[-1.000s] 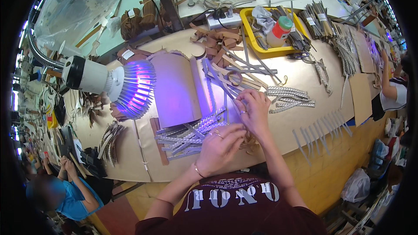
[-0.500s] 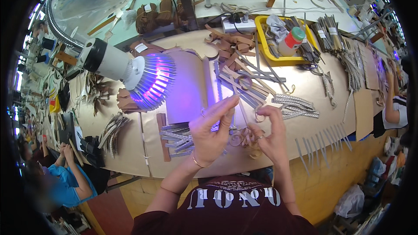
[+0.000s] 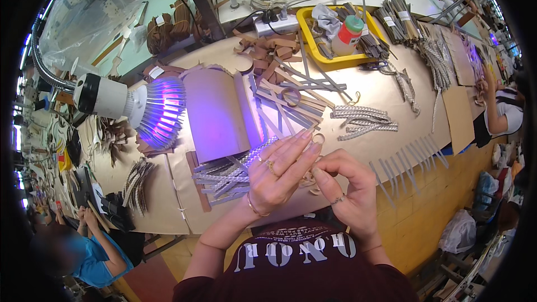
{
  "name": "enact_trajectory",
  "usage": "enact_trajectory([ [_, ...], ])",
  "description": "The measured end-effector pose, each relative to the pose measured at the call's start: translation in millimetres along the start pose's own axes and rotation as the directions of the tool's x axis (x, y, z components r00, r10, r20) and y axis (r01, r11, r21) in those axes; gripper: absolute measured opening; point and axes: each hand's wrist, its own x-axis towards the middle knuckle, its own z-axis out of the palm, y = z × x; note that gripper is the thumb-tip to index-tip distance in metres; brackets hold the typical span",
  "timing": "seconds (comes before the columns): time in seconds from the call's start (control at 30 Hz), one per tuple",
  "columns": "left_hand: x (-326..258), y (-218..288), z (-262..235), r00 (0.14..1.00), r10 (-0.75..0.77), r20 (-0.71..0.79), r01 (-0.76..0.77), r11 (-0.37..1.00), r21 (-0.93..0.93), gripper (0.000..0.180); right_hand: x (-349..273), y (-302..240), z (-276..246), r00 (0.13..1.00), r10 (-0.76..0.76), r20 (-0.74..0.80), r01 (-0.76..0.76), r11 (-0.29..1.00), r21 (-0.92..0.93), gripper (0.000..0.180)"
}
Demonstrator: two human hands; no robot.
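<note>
My left hand (image 3: 279,170) is raised over the near edge of the table, its fingers long and pressed together. At its fingertips a thin tan strip (image 3: 319,138) bends into a small loop. Close beside it, my right hand (image 3: 352,190) has thumb and forefinger pinched together; whatever lies between them is too small to make out. Curled tan scraps (image 3: 314,192) lie partly hidden under the hands. Left of my left hand, flat grey and silvery braided strips (image 3: 224,176) sit in a pile. Tan and grey strips (image 3: 291,98) are scattered beyond my fingers.
A lamp (image 3: 159,113) glows violet over a curved tan panel (image 3: 215,114). The yellow tray (image 3: 335,64) holds a red bottle with a green cap (image 3: 348,36). Braided strips (image 3: 363,120) and a row of grey strips (image 3: 408,162) lie rightward. Co-workers sit at both sides.
My right hand has turned and closed into a pinch near my left fingers. The looped strip now shows by my left fingertips. The whole view has shifted slightly.
</note>
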Motion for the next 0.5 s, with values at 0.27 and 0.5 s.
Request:
enact_trajectory([
  [0.27, -2.8, 1.1, 2.4, 1.000, 0.010, 0.000, -0.010, 0.999, 0.050, 0.036, -1.0, 3.8, -1.4, 1.000, 0.026, 0.013, -0.026, 0.999, 0.025, 0.008],
  [0.5, -5.7, 2.5, 4.2, 1.000, -0.015, 0.006, 0.014, 0.995, 0.098, 0.035, -0.8, 4.8, 2.4, 0.999, 0.048, 0.009, -0.048, 0.998, 0.030, 0.007],
])
